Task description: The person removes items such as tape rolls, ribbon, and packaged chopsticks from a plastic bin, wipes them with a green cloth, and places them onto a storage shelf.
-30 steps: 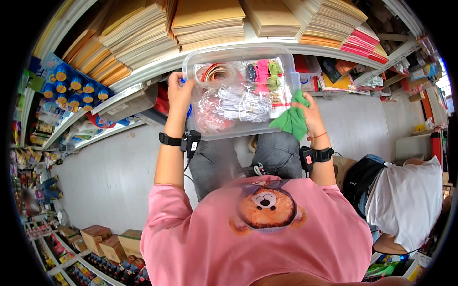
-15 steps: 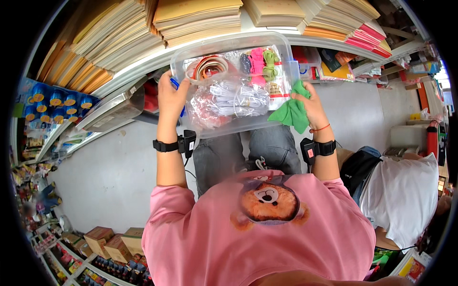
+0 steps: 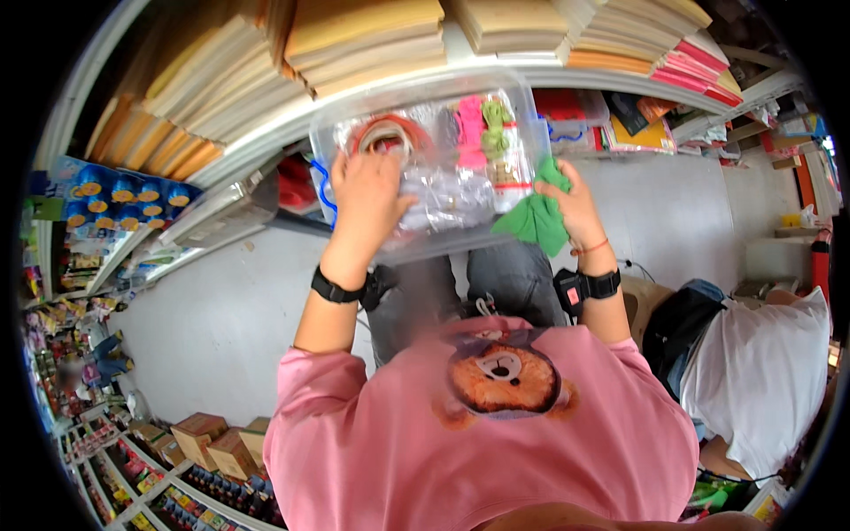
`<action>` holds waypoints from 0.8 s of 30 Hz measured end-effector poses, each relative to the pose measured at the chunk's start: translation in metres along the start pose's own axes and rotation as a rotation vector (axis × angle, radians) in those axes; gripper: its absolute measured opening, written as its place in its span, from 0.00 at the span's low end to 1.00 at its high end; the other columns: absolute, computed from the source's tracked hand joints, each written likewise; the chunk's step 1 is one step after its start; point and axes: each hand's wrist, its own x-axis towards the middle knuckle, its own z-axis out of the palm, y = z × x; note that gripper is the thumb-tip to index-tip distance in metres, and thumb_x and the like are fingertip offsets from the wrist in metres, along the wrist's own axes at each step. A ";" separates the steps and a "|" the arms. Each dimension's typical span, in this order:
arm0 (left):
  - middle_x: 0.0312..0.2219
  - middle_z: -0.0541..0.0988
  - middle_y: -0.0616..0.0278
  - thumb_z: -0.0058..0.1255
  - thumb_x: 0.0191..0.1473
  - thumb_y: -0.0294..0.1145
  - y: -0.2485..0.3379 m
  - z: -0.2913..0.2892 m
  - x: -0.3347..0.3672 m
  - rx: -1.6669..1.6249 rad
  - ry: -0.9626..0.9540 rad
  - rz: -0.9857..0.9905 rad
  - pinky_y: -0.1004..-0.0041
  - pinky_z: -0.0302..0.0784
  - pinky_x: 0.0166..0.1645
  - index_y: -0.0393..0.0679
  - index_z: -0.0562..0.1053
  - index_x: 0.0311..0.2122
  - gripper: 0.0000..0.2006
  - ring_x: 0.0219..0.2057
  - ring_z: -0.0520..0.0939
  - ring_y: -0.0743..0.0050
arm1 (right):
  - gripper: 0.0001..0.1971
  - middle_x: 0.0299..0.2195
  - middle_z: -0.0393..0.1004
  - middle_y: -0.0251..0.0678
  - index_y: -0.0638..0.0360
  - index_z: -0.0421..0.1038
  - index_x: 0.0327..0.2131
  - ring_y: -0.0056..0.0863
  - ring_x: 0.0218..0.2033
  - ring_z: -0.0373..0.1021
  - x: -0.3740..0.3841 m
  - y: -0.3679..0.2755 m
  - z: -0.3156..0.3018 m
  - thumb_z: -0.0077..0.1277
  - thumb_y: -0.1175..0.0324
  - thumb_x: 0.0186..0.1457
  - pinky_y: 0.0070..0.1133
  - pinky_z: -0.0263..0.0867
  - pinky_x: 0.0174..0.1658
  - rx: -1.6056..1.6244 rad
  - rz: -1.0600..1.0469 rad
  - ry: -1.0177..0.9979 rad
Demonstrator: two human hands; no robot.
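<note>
A clear plastic tub (image 3: 478, 241) sits in front of me at the shelf, over my knees. Inside lie red and white rolls (image 3: 390, 133), clear bags holding white bundles (image 3: 447, 196), a pink cord bundle (image 3: 470, 133) and a green cord bundle (image 3: 494, 128). My left hand (image 3: 365, 199) reaches over the tub's left side, its fingertips at the rolls and its thumb held apart. Whether it grips a roll is hard to see, but the fingers look extended. My right hand (image 3: 577, 211) clasps a green cloth (image 3: 536, 221) against the tub's right edge.
Stacks of tan envelopes (image 3: 363, 40) line the shelf beyond the tub. Blue-capped goods (image 3: 124, 190) hang at left, near another clear bin (image 3: 217, 212). A person in a white top (image 3: 753, 372) is close on my right. Cardboard boxes (image 3: 199, 434) stand behind left.
My left hand has let go of the tub's left edge and moved right, over the rolls inside. My right hand stays at the right edge with the cloth.
</note>
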 end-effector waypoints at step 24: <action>0.51 0.65 0.44 0.58 0.45 0.23 -0.045 -0.013 0.017 -0.636 0.141 -0.274 0.68 0.74 0.41 0.41 0.61 0.56 0.31 0.39 0.76 0.61 | 0.16 0.32 0.69 0.27 0.58 0.66 0.45 0.15 0.32 0.67 -0.013 -0.022 0.007 0.52 0.75 0.51 0.15 0.64 0.35 0.249 0.063 -0.054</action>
